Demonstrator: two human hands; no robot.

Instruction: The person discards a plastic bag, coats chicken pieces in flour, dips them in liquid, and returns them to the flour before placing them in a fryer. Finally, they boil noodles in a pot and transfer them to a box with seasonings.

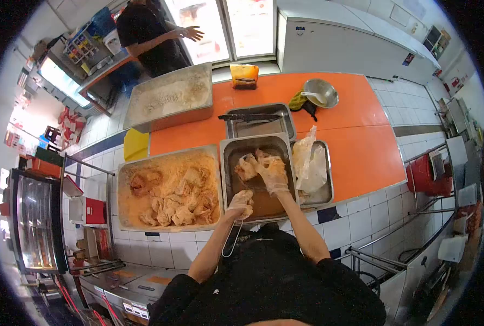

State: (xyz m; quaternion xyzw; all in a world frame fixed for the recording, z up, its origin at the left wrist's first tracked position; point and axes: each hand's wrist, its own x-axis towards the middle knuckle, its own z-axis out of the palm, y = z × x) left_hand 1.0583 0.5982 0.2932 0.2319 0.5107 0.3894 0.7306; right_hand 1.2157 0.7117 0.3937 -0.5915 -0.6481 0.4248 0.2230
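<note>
A metal pan [227,187] in front of me holds brownish liquid and pieces of raw chicken [246,167]. My right hand [273,178], in a clear plastic glove, reaches into it with its fingers closed on a chicken piece at the pan's far side. Gloved as well, my left hand [241,204] is over the near left part of the same pan, its fingers curled together; whatever may be inside them is hidden. To the left, a wide metal tray [120,196] contains orange-tinted flour [171,163] and several coated chicken pieces [183,215].
Behind the pan lies a shallow tray [261,129] with dark tongs [250,117] across it. A plastic bag [310,165] sits in a tray on the right. Further back are a flour bin [204,111], an orange pouch [244,76] and a steel bowl [329,89]. Another person [147,41] stands beyond the table.
</note>
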